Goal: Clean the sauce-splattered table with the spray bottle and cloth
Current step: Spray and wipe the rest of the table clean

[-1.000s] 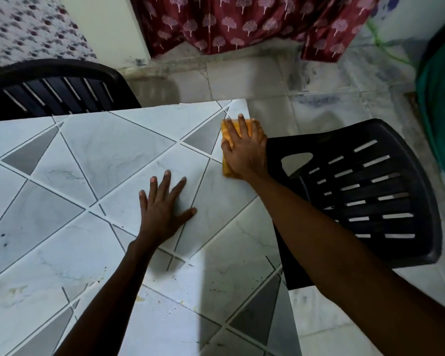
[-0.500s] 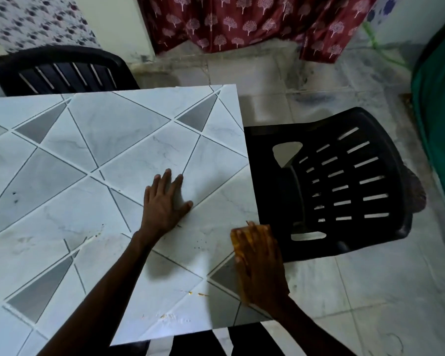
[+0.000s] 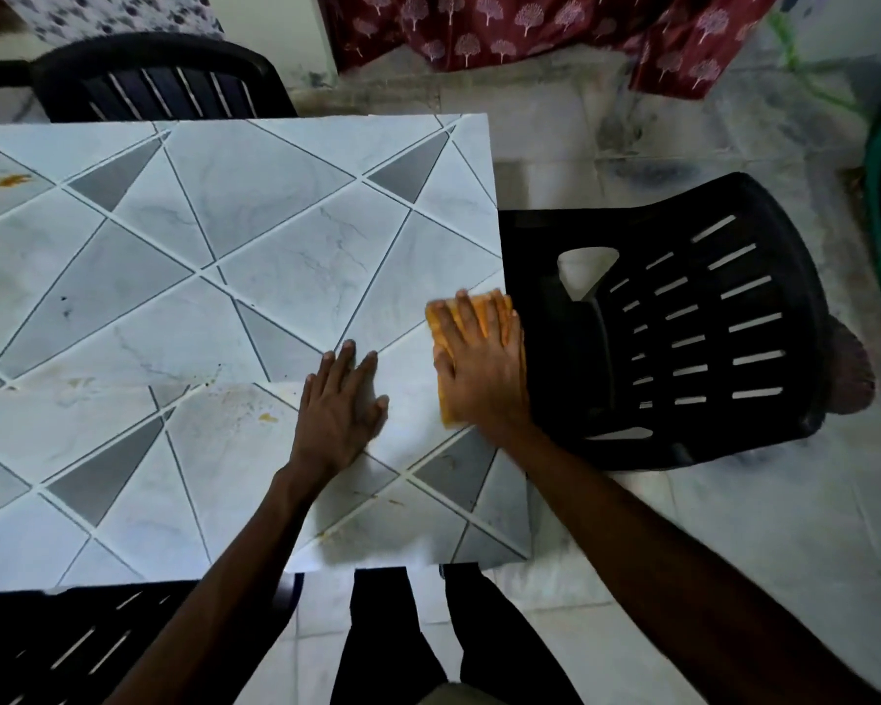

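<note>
The table (image 3: 275, 236) has a pale top with a grey triangle pattern. Small brown and yellow sauce specks (image 3: 268, 417) dot it near the front, and an orange smear (image 3: 6, 181) lies at the far left edge. My right hand (image 3: 481, 371) presses flat on a folded orange cloth (image 3: 479, 318) at the table's right edge, fingers straight and spread. My left hand (image 3: 342, 404) rests flat on the tabletop just left of it, fingers straight. No spray bottle is in view.
A black slatted plastic chair (image 3: 708, 323) stands tight against the table's right edge. A second black chair (image 3: 159, 78) sits behind the table and a third (image 3: 72, 648) at the near left. Maroon patterned curtains (image 3: 530, 28) hang at the back over a tiled floor.
My right hand slid the cloth along the right edge, from the far corner down to the near corner, then back up to the middle. My left hand stayed flat in place.
</note>
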Available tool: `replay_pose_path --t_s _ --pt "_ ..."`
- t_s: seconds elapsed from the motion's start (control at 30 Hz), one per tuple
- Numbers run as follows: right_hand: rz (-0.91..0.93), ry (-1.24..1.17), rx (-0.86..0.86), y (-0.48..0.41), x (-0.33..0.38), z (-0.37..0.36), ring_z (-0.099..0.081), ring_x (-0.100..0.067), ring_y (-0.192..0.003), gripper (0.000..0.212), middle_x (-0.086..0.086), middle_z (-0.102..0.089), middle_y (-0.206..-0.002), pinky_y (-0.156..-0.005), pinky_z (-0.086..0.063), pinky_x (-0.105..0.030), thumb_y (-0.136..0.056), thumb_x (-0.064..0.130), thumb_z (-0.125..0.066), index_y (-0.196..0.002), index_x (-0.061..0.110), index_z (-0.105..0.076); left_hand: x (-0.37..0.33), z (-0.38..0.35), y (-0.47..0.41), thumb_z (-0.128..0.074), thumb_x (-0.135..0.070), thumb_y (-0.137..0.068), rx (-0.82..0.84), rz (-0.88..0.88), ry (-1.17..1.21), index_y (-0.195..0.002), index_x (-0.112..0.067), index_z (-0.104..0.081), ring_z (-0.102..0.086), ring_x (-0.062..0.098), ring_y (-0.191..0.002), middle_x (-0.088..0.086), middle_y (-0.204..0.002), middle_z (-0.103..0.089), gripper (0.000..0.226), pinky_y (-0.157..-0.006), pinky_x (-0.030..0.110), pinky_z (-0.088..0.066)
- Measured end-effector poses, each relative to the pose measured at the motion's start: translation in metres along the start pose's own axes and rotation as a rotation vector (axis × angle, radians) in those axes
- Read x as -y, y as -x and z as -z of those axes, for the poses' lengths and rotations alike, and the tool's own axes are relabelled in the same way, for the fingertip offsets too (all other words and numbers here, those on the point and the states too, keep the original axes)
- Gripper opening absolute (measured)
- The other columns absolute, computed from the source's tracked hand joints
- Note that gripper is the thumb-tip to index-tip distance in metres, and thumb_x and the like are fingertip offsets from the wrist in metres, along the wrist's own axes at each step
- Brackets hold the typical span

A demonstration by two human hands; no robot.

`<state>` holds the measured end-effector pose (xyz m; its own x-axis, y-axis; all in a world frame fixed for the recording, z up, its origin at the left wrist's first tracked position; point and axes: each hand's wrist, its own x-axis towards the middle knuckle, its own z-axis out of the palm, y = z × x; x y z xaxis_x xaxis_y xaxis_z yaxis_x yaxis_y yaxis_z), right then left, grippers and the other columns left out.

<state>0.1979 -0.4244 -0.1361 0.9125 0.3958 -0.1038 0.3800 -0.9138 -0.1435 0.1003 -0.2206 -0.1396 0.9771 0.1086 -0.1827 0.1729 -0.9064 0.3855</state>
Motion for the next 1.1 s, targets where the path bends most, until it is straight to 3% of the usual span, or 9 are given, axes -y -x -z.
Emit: replay_pose_path --t_s 0.1,0.23,0.4,0.53,0.63,0.73,0.83,0.97,1.1 --pt "0.171 -0.047 0.048 0.104 0.016 -0.005 -0.004 -0.037 -0.154 0.061 -0.005 -0.012 -0.168 -0.119 -0.014 -0.061 -0.102 0.042 -0.033 -0.159 0.030 -0.017 0.000 0.011 0.002 -0.035 -0.062 -0.088 0.031 0.005 0.030 -0.148 -0.023 -0.042 -0.028 0.035 -0.145 0.008 -0.159 -0.029 0.072 -0.111 0.054 -0.033" --pt "0.198 -0.070 0.087 0.168 0.004 -0.019 -0.004 -0.032 -0.155 0.063 0.001 -0.012 -0.169 -0.118 -0.019 -0.063 -0.101 0.046 -0.034 -0.160 0.035 -0.015 0.005 0.016 0.008 -0.036 -0.062 -0.089 0.044 -0.022 -0.001 -0.142 -0.017 -0.049 -0.038 0.037 -0.140 0.013 -0.154 -0.038 0.071 -0.110 0.050 -0.037" --pt "-0.049 -0.057 0.062 0.116 -0.018 -0.021 -0.011 -0.034 -0.154 0.060 0.000 -0.014 -0.168 -0.117 -0.019 -0.063 -0.101 0.048 -0.031 -0.159 0.035 -0.020 0.016 0.017 0.036 -0.039 -0.058 -0.090 0.019 -0.003 -0.042 -0.138 -0.015 -0.053 -0.040 0.037 -0.137 0.013 -0.150 -0.044 0.066 -0.110 0.048 -0.038" --pt "-0.187 -0.011 0.032 0.033 0.013 -0.012 -0.013 -0.042 -0.151 0.063 -0.004 -0.017 -0.167 -0.117 -0.012 -0.066 -0.099 0.049 -0.032 -0.158 0.030 -0.020 0.035 0.016 0.063 -0.039 -0.052 -0.092 0.005 -0.026 -0.052 -0.138 -0.013 -0.054 -0.043 0.037 -0.136 0.012 -0.149 -0.046 0.062 -0.109 0.049 -0.040" --pt "-0.048 0.013 0.027 0.029 0.056 -0.011 -0.012 -0.041 -0.152 0.062 -0.005 -0.017 -0.167 -0.117 -0.008 -0.066 -0.100 0.047 -0.032 -0.158 0.028 -0.021 0.052 0.015 0.071 -0.038 -0.044 -0.093 0.043 -0.064 -0.079 -0.141 -0.014 -0.050 -0.041 0.037 -0.137 0.013 -0.151 -0.042 0.058 -0.108 0.050 -0.039" --pt "0.152 -0.028 0.062 0.077 0.087 -0.011 -0.010 -0.035 -0.154 0.062 -0.001 -0.015 -0.168 -0.117 -0.008 -0.065 -0.100 0.047 -0.035 -0.158 0.032 -0.020 0.058 0.020 0.071 -0.044 -0.031 -0.090 0.037 -0.064 -0.078 -0.143 -0.014 -0.046 -0.040 0.037 -0.137 0.013 -0.151 -0.040 0.056 -0.107 0.050 -0.039" --pt "0.229 -0.042 0.090 0.139 0.085 -0.016 -0.006 -0.033 -0.154 0.061 0.001 -0.014 -0.168 -0.117 -0.010 -0.064 -0.101 0.046 -0.034 -0.159 0.034 -0.017 0.063 0.027 0.072 -0.049 -0.028 -0.086 0.017 -0.076 -0.068 -0.142 -0.013 -0.047 -0.040 0.037 -0.135 0.012 -0.150 -0.042 0.058 -0.107 0.048 -0.040" --pt "-0.018 -0.045 0.077 0.188 0.029 -0.028 -0.010 -0.034 -0.154 0.061 0.000 -0.015 -0.168 -0.116 -0.017 -0.065 -0.101 0.047 -0.032 -0.159 0.038 -0.014 0.073 0.027 0.078 -0.053 -0.027 -0.086 0.032 -0.110 -0.066 -0.140 -0.011 -0.049 -0.042 0.038 -0.134 0.014 -0.149 -0.043 0.056 -0.105 0.049 -0.041" --pt "-0.274 -0.102 0.031 0.159 0.010 -0.030 -0.013 -0.036 -0.154 0.063 -0.004 -0.013 -0.168 -0.116 -0.024 -0.065 -0.103 0.049 -0.031 -0.159 0.040 -0.003 0.077 0.023 0.087 -0.046 -0.031 -0.095 0.018 -0.105 -0.062 -0.139 -0.010 -0.049 -0.039 0.040 -0.136 0.015 -0.150 -0.042 0.050 -0.108 0.048 -0.039"
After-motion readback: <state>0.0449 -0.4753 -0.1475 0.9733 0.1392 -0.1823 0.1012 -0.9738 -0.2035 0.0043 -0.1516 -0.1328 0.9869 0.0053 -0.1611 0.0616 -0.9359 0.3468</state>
